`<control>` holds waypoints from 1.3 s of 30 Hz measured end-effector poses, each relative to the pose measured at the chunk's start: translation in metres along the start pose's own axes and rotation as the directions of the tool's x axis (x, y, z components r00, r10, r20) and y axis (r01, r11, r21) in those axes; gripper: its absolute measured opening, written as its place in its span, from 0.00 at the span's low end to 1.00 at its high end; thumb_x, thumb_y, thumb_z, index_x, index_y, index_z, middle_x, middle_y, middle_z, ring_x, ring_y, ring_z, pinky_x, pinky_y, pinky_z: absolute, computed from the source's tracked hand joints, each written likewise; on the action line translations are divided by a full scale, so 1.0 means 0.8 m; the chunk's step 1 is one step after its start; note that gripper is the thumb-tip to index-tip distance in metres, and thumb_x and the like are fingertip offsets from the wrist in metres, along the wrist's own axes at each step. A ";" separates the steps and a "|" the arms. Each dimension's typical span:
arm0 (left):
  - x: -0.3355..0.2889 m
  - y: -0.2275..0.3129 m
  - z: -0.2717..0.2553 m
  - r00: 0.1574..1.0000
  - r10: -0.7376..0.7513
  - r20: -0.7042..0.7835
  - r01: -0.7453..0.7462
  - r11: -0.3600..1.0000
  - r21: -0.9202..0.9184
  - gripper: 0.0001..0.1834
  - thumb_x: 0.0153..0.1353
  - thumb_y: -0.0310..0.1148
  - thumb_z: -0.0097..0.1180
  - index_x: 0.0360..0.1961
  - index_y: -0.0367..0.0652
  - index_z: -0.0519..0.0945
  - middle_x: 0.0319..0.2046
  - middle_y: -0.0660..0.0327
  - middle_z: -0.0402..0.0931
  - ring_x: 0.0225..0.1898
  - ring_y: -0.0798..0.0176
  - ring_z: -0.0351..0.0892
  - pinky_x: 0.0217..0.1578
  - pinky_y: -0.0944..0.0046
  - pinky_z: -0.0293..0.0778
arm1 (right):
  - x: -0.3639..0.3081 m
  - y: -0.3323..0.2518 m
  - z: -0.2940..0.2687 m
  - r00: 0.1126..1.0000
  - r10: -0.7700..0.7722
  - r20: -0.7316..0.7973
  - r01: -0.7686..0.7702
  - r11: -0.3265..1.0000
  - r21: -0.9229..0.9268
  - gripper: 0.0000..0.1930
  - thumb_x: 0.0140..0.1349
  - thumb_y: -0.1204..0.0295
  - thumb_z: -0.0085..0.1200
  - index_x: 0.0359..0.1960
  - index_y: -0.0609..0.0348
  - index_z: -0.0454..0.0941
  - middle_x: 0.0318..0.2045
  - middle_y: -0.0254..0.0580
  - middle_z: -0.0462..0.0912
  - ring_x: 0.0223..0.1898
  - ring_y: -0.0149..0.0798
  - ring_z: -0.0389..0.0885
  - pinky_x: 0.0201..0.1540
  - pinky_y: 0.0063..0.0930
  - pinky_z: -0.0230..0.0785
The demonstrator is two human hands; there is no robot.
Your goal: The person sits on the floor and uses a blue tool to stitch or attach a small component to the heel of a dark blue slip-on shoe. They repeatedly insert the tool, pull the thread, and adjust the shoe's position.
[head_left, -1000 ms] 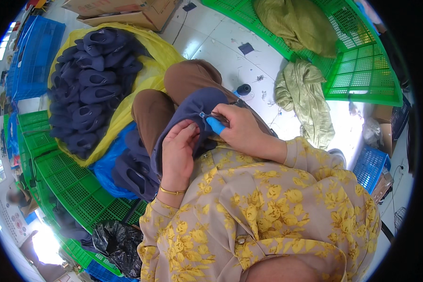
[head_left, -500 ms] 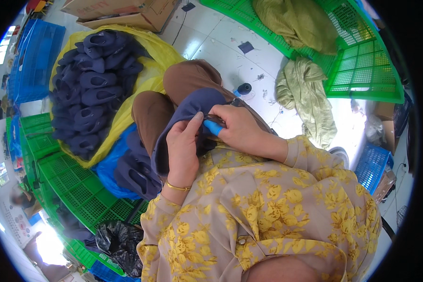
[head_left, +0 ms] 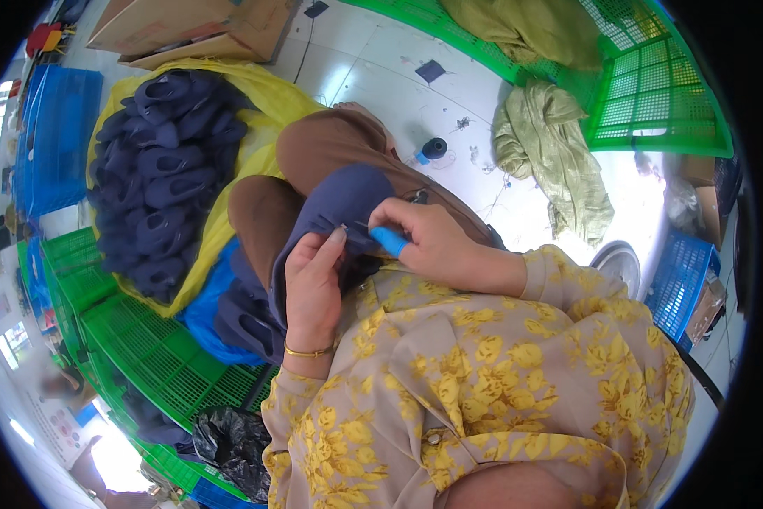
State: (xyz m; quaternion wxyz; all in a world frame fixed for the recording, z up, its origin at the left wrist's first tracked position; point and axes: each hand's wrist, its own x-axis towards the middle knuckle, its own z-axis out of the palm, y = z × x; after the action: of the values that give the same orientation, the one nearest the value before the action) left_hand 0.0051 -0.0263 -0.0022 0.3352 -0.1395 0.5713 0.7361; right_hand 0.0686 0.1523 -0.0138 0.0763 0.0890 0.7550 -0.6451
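A dark navy cloth piece (head_left: 345, 193), rounded like a cap, lies across my lap with its curved end away from me. My left hand (head_left: 315, 276) pinches its edge between thumb and fingers. Close beside it, my right hand (head_left: 436, 242) is closed, with a blue cover (head_left: 388, 241) on one finger. A thin tip shows at those fingertips, but most of whatever they hold is hidden. More navy pieces (head_left: 250, 327) lie by my left thigh on blue plastic (head_left: 207, 310).
A yellow sack (head_left: 267, 127) full of similar navy pieces (head_left: 173, 161) stands left. Green crates (head_left: 156, 360) flank me, another (head_left: 653, 110) at far right. A dark spool (head_left: 434, 148), thread scraps and a pale green cloth (head_left: 542, 153) lie on the floor. A cardboard box (head_left: 186, 30) stands behind.
My right hand has drawn slightly apart from my left fingertips, and the dark thing in its fingers shows less. My left hand still pinches the navy piece. The whole view has shifted slightly.
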 end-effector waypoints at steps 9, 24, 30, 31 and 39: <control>0.003 0.001 -0.011 0.996 -0.021 0.082 0.030 0.994 -0.105 0.03 0.64 0.25 0.57 0.38 0.38 0.79 0.35 0.66 0.79 0.35 0.74 0.73 0.40 0.73 0.68 | -0.003 -0.001 0.001 0.998 -0.021 0.053 0.023 0.999 -0.034 0.09 0.63 0.74 0.54 0.44 0.58 0.78 0.27 0.44 0.81 0.27 0.37 0.78 0.33 0.30 0.70; 0.001 0.006 -0.009 0.995 -0.046 0.092 0.051 0.997 -0.055 0.03 0.67 0.27 0.54 0.37 0.39 0.78 0.36 0.64 0.79 0.38 0.71 0.74 0.46 0.68 0.70 | 0.005 0.003 0.008 0.996 -0.092 -0.003 0.092 0.991 -0.093 0.09 0.57 0.76 0.54 0.40 0.55 0.77 0.27 0.51 0.81 0.29 0.55 0.80 0.31 0.44 0.70; 0.003 -0.003 -0.021 0.986 -0.029 0.163 0.046 0.994 -0.097 0.05 0.68 0.26 0.52 0.40 0.37 0.78 0.40 0.61 0.80 0.42 0.68 0.77 0.51 0.66 0.71 | 0.005 0.000 0.010 0.999 -0.054 -0.010 0.053 0.997 -0.054 0.09 0.59 0.77 0.53 0.41 0.53 0.77 0.27 0.50 0.81 0.30 0.55 0.80 0.32 0.41 0.71; 0.003 -0.003 -0.021 0.985 -0.026 0.171 0.044 0.994 -0.102 0.05 0.68 0.26 0.52 0.41 0.36 0.78 0.40 0.60 0.80 0.43 0.68 0.77 0.51 0.65 0.71 | 0.005 -0.001 0.011 0.999 -0.049 -0.012 0.048 0.998 -0.033 0.08 0.60 0.77 0.53 0.41 0.53 0.77 0.27 0.50 0.81 0.30 0.55 0.80 0.32 0.41 0.71; 0.001 -0.006 -0.012 0.990 -0.014 0.141 0.032 0.992 -0.126 0.06 0.65 0.25 0.56 0.42 0.35 0.79 0.39 0.62 0.81 0.40 0.71 0.77 0.46 0.70 0.71 | 0.007 0.000 0.019 0.999 -0.024 -0.039 0.026 0.998 0.050 0.07 0.63 0.76 0.52 0.42 0.54 0.76 0.26 0.52 0.80 0.29 0.57 0.80 0.31 0.41 0.71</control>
State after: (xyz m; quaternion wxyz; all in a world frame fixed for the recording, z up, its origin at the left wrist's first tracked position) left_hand 0.0062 -0.0342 -0.0090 0.3732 -0.1153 0.4964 0.7753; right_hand 0.0632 0.1373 -0.0175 0.0512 0.0940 0.7410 -0.6629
